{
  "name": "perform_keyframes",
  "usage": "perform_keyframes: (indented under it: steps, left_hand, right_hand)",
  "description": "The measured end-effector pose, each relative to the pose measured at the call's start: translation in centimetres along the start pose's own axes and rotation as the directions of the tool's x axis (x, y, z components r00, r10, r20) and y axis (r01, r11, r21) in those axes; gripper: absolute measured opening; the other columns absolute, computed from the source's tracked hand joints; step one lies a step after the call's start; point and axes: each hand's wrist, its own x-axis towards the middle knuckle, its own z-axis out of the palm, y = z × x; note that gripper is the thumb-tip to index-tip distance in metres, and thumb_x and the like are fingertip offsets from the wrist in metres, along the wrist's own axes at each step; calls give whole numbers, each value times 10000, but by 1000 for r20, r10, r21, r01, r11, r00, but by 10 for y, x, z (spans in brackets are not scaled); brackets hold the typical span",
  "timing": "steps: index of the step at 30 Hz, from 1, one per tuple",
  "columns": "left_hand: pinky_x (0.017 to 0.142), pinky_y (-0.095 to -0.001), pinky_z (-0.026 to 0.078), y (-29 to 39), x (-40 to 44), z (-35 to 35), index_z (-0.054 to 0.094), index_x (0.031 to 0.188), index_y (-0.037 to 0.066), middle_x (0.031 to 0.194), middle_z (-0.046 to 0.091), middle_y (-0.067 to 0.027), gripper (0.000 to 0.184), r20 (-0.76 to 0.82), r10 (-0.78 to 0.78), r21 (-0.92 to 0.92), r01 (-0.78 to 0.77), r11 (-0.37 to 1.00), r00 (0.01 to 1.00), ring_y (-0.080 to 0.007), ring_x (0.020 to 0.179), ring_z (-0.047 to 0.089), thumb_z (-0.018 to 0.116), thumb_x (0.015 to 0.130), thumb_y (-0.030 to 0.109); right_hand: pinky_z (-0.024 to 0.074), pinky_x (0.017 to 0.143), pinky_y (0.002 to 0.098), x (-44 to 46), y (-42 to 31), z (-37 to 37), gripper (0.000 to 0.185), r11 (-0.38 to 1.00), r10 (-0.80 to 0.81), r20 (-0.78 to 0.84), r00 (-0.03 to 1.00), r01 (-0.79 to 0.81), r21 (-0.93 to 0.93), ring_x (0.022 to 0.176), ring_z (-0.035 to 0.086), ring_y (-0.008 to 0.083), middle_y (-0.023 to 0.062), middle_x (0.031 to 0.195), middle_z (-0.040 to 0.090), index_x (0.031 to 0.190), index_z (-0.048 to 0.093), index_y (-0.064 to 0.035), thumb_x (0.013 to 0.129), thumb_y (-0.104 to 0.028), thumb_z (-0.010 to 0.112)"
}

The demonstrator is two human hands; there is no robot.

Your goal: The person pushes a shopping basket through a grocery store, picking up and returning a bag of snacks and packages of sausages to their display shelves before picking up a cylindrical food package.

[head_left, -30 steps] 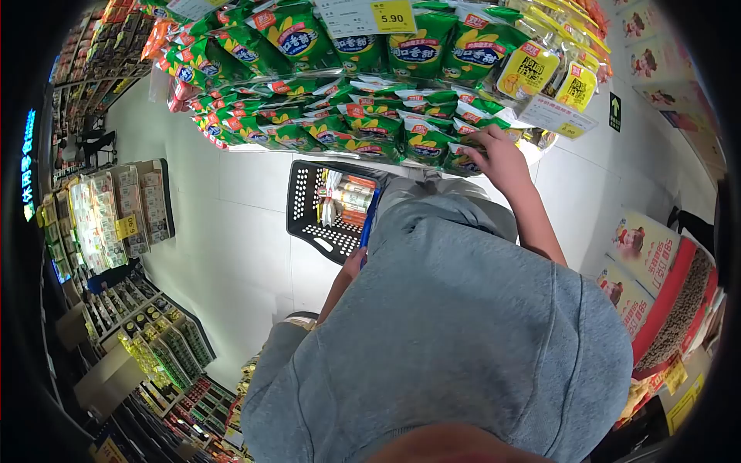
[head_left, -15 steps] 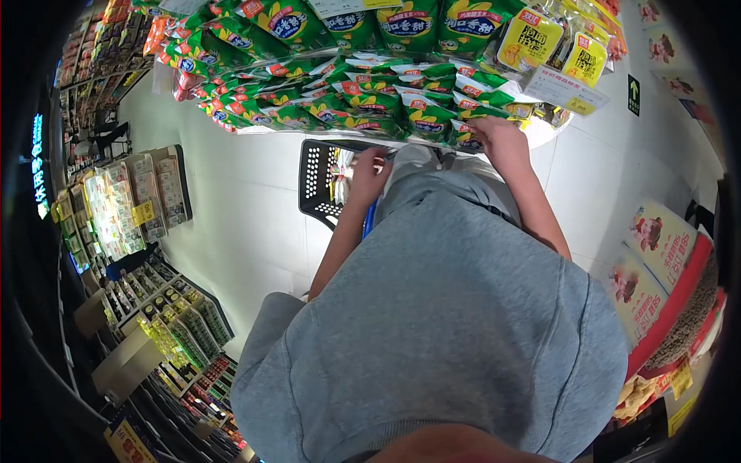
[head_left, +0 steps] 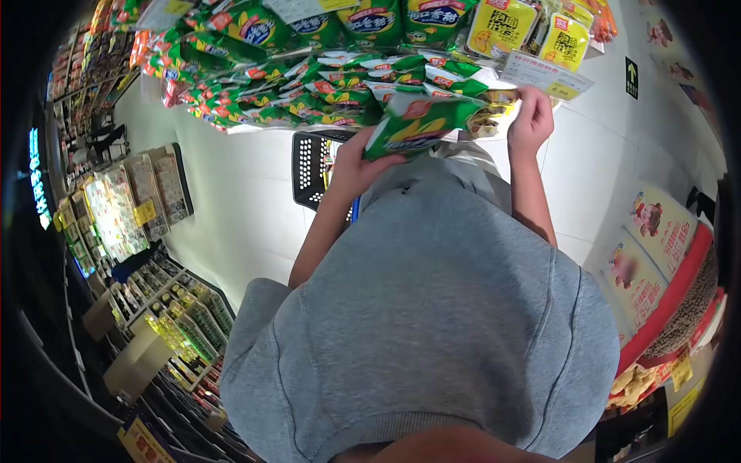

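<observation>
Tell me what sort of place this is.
Most likely a supermarket or snack shop: many matching green packets are lined up on a display, a price card is at its edge, and a black basket with holes is close by.

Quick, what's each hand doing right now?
Left hand: closed on a green packet.
Right hand: fingers curled; can't tell if it holds anything.

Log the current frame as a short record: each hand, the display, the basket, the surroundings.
Left hand: grips one end of a green packet
Right hand: raised by the display's edge, fingers bent; contact unclear
Display: rows of green-wrapped packets, yellow-labelled packs at the right, price card
Basket: dark, perforated, partly hidden by the left arm
Surroundings: pale floor, arrow sign
</observation>
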Motion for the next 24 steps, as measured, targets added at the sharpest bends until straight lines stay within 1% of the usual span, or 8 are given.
perform_keyframes:
  steps: [1, 3, 5, 7, 9, 15, 19, 24]
  left_hand:
    - [841, -313, 517, -16, -6, -4, 547, 1226, 40, 1114, 657, -76, 572, -11, -13, -37, 12, 999, 1000, -184, 980, 650, 812, 721, 85]
    - [838, -307, 521, -27, 0, -9, 540, 1217, 21, 1104, 658, -74, 545, 10, -78, -197, 79, 977, 997, -165, 988, 641, 796, 737, 53]
    - [844, -304, 524, -31, -10, -1, 530, 1209, 0, 1093, 656, -76, 530, 93, -220, -426, 239, 873, 971, -153, 1004, 629, 786, 745, 31]
    - [855, -298, 525, -25, -3, 11, 515, 1218, -7, 1101, 651, -84, 519, 99, -254, -459, 271, 846, 962, -165, 996, 634, 769, 766, 27]
    - [854, -296, 524, -15, 3, 26, 515, 1218, -1, 1111, 648, -85, 514, 71, -295, -515, 288, 807, 953, -163, 989, 637, 767, 770, 30]
    - [916, -323, 498, -7, -7, 42, 481, 1258, 12, 1149, 627, -80, 562, 60, -280, -672, 247, 698, 958, -169, 1061, 604, 758, 769, 10]
    - [926, -329, 491, -12, -21, 53, 423, 1311, 18, 1193, 595, -88, 648, -23, -329, -717, 214, 664, 944, -182, 1086, 588, 752, 754, -13]
    - [946, -345, 486, -16, -17, 45, 404, 1320, 14, 1199, 587, -94, 673, -25, -412, -704, 276, 655, 911, -199, 1105, 583, 736, 737, -49]
  right_hand:
    - [511, 711, 318, -21, 59, -25, 167, 983, 41, -230, 972, -80, -165, 783, 646, 236, 170, 872, 666, 978, 651, 17, 915, -93, 542]
    - [507, 844, 361, -69, 128, -56, 285, 722, 421, -81, 903, -388, -573, 981, 632, 317, 214, 1066, 639, 1133, 612, 1, 863, -62, 549]
    - [443, 991, 399, -125, 199, -81, 488, 681, 236, 171, 957, -38, -731, 1199, 518, 369, 267, 1291, 510, 1291, 511, -21, 804, -23, 543]
    - [337, 1103, 393, -136, 238, -87, 726, 586, 495, 252, 831, -105, -804, 1360, 324, 368, 265, 1480, 279, 1441, 304, -46, 751, 27, 517]
    - [311, 1126, 400, -129, 270, -88, 776, 402, 703, 162, 693, -199, -894, 1389, 270, 360, 241, 1503, 247, 1476, 222, -60, 763, 9, 520]
    - [317, 1128, 427, -106, 306, -102, 778, 274, 876, 215, 431, -80, -958, 1368, 291, 388, 215, 1488, 289, 1478, 207, -61, 773, -51, 535]
    - [361, 1091, 423, -100, 301, -98, 771, 374, 862, 308, 404, -95, -923, 1322, 386, 388, 228, 1449, 369, 1482, 213, -53, 777, -76, 524]
    - [444, 990, 435, -100, 255, -64, 462, 319, 927, 345, 147, 175, -931, 1160, 567, 344, 201, 1235, 596, 1247, 563, -48, 837, -248, 490]
